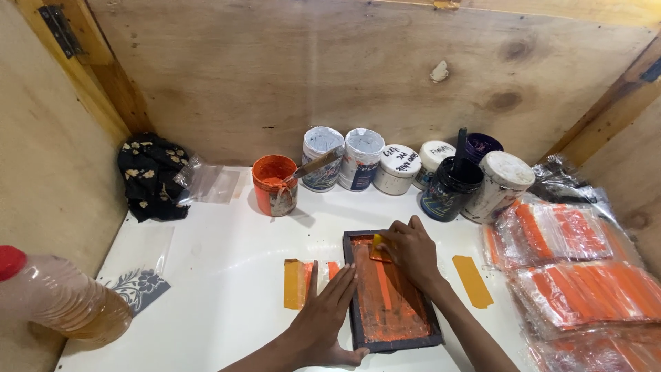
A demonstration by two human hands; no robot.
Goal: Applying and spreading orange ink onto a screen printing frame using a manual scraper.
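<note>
Nearest the camera, the left hand (pixel 322 320) lies flat with its fingers stretched out and together, pressing on the left edge of a small dark-framed printing screen (pixel 389 293) that sits on the white table (pixel 227 275); it grips nothing, only holds the frame down. The screen's mesh is smeared with orange ink. The right hand (pixel 412 251) rests on the upper part of the screen, its fingers curled down and closed on a small yellow scraper (pixel 378 248) set against the mesh near the frame's top edge. Under the left side of the frame a clear packet with a yellow and orange strip (pixel 297 282) pokes out, touching the left fingertips. A loose strip of yellow tape (pixel 472 280) lies on the table just right of the right wrist. At the right edge, stacks of clear packets with orange contents (pixel 578 275) are piled up. At the near left, a plastic bottle of amber liquid with a red cap (pixel 58 296) lies on its side, blurred, beside a clear bag with a floral print (pixel 141 286). Farther back stands an open orange ink tub (pixel 274 184) with a knife resting in it, then a row of white and dark jars (pixel 406 169) along the plywood wall (pixel 358 69). In the far left corner sits a black flowered cloth (pixel 150 176).
</note>
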